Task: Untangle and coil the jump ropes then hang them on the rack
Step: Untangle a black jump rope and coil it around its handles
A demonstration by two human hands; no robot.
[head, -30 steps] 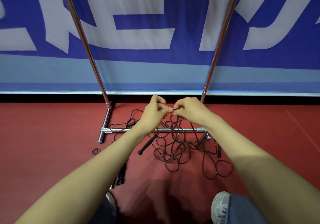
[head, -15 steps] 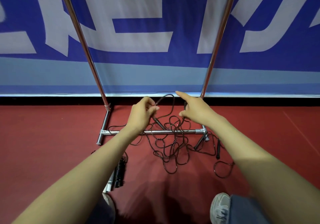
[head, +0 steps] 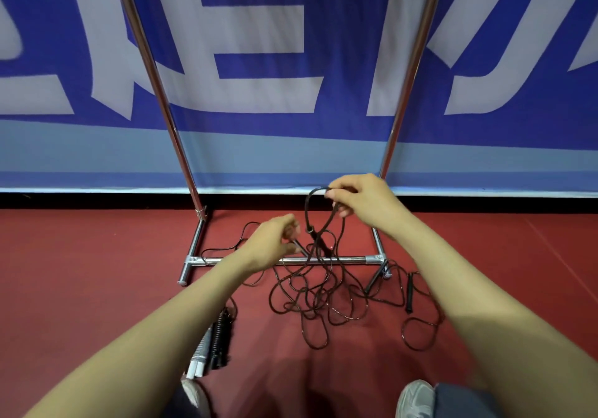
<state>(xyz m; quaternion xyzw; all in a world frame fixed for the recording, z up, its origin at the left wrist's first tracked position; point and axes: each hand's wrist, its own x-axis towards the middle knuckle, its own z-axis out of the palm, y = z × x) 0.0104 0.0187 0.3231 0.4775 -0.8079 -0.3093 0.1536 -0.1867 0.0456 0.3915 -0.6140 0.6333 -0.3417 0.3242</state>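
Observation:
A tangle of thin black jump ropes (head: 317, 301) lies on the red floor in front of the chrome rack's base bar (head: 352, 259). My right hand (head: 362, 200) pinches a loop of black cord and holds it raised above the pile. My left hand (head: 275, 246) is lower, fingers curled round a black handle and cord near the bar. Loose black handles (head: 409, 293) lie at the right of the tangle. The rack's two chrome uprights (head: 152, 71) rise out of the top of the view.
A coiled rope with pale handles (head: 213, 343) lies by my left foot. A blue and white banner (head: 291, 61) stands right behind the rack. My shoes (head: 415, 398) are at the bottom edge. Red floor spreads to both sides.
My hands have parted. The right hand has lifted a cord loop up and to the right; the left hand has dropped toward the base bar, and the cord now stretches between them.

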